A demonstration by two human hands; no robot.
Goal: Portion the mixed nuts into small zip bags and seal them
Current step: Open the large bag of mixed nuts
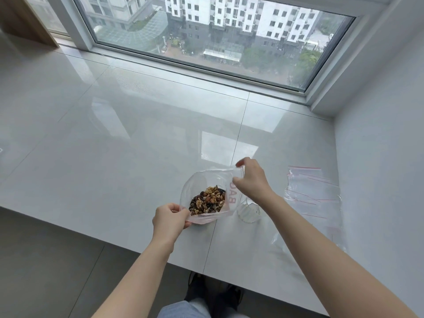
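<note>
Head view shows both hands pinching the rim of a large clear bag [197, 184] and holding its mouth spread wide. Left hand [169, 218] has its grip pressed on the near edge of the rim; right hand [251, 177] has its grip pinching the far right edge, lifted a little higher. Mixed nuts [207, 200] lie heaped inside the bag, which sits on the glossy white desk [114, 145] near its front edge. Just beside the bag, under the right wrist, stands a small clear cup [249, 212]. Further right, flat empty zip bags [312, 191] with red seal strips lie fanned on the desk. Beyond is a window [218, 35].
</note>
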